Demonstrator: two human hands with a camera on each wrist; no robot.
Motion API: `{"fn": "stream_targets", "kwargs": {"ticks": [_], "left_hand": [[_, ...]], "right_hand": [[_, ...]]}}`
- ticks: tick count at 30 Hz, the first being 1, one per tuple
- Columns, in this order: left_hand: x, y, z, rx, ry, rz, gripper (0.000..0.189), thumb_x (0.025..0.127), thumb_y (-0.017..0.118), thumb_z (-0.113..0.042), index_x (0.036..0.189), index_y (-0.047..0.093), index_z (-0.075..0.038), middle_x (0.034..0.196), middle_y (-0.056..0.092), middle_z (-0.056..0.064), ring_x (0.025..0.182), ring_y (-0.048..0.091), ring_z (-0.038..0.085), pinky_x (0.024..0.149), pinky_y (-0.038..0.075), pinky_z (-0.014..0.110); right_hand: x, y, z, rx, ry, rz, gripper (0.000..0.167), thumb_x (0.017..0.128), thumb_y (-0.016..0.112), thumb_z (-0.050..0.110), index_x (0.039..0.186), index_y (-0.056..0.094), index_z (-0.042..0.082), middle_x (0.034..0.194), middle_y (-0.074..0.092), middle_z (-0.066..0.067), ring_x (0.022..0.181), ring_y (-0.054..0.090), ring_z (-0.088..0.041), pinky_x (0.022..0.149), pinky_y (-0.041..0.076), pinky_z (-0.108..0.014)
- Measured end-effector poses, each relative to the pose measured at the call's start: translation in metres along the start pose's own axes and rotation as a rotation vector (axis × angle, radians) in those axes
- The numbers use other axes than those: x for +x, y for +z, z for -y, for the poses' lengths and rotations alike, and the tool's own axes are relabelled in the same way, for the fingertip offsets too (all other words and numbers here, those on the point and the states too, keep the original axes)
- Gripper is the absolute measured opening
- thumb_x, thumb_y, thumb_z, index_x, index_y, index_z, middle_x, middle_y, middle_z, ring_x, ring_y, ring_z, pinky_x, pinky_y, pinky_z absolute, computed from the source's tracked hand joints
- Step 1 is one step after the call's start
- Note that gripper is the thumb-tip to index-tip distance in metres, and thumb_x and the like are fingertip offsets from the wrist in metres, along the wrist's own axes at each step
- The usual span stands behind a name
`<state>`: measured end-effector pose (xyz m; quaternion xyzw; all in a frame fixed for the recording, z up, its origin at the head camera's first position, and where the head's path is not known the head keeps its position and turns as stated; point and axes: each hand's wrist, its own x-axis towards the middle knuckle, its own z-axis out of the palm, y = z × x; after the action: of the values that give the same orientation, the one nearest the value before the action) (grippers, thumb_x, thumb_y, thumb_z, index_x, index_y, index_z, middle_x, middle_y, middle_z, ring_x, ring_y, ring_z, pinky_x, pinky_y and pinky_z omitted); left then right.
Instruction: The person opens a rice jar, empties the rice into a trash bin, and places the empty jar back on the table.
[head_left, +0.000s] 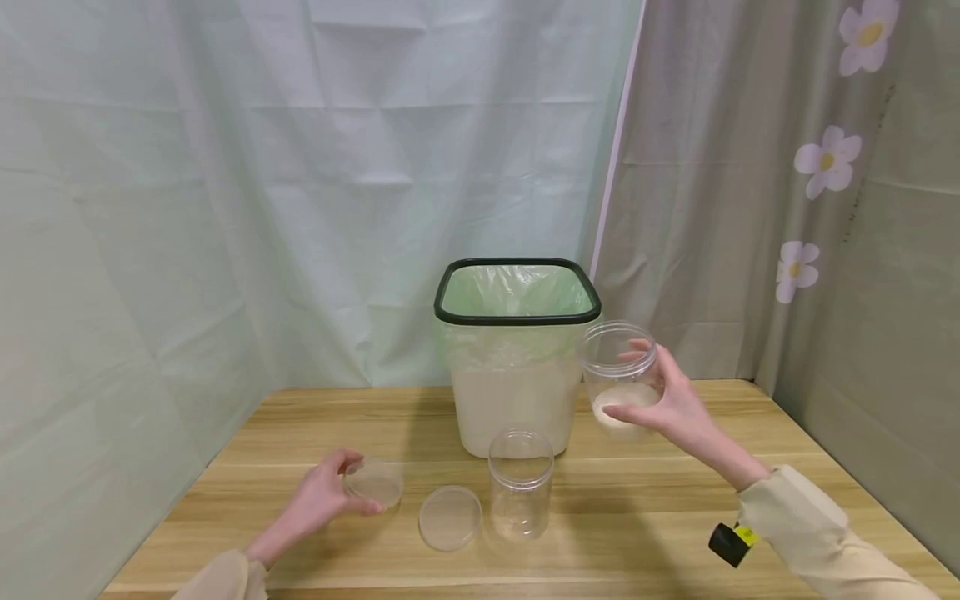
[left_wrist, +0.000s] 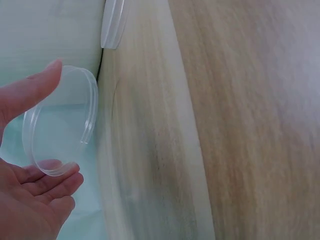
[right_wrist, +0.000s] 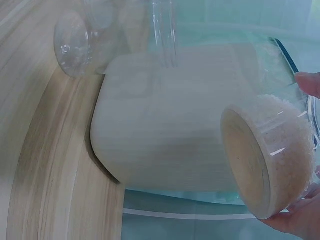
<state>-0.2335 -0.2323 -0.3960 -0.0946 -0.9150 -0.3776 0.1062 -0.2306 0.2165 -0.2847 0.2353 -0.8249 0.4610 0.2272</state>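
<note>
My right hand [head_left: 675, 407] grips a clear plastic jar [head_left: 603, 367] raised above the table, to the right of the bin. White, rice-like grains [right_wrist: 287, 145] fill the jar's lower part, and its mouth has no lid on. On the left, my left hand [head_left: 318, 497] pinches a clear round lid [head_left: 378, 482] by its edge between thumb and fingers, just over the tabletop. Between the hands stands a second clear jar [head_left: 520, 500], uncovered, with no contents visible. Another clear lid [head_left: 448, 518] lies flat on the table beside that jar.
A whitish bin [head_left: 513, 400] with a black rim and a pale green liner stands behind the second jar. The wooden table [head_left: 300, 425] ends at hanging curtains [head_left: 360, 183] at the back and sides. A small black device [head_left: 727, 545] sits at the right wrist.
</note>
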Motion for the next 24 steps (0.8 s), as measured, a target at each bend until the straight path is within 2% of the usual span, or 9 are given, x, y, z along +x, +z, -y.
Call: {"fn": "stream_targets", "kwargs": {"ticks": [8,16,24], "left_hand": [[-0.003,0.003,0.006,0.052,-0.007,0.009,0.086,0.043,0.089,-0.028,0.11,0.051,0.009,0.101,0.058,0.016,0.088,0.054,0.028,0.078,0.043,0.045],[-0.006,0.0,0.005,0.126,-0.001,0.056,0.085,0.043,0.088,-0.028,0.108,0.05,0.012,0.099,0.057,0.018,0.088,0.054,0.032,0.078,0.043,0.048],[-0.007,0.0,0.006,0.232,-0.007,0.131,0.088,0.039,0.088,-0.028,0.105,0.05,0.015,0.094,0.057,0.018,0.082,0.054,0.03,0.074,0.045,0.047]], "right_hand": [[0.001,-0.006,0.001,-0.012,0.005,-0.009,0.084,0.065,0.082,0.012,0.133,0.033,0.008,0.122,0.05,-0.012,0.107,0.048,-0.029,0.081,0.037,-0.038],[0.002,-0.011,0.003,-0.009,0.03,-0.007,0.086,0.065,0.082,0.008,0.134,0.031,0.006,0.124,0.048,-0.014,0.109,0.047,-0.028,0.081,0.036,-0.034],[0.0,-0.014,0.033,-0.015,0.023,-0.017,0.077,0.067,0.077,0.0,0.129,0.031,-0.005,0.12,0.048,-0.021,0.106,0.047,-0.033,0.081,0.038,-0.025]]}}
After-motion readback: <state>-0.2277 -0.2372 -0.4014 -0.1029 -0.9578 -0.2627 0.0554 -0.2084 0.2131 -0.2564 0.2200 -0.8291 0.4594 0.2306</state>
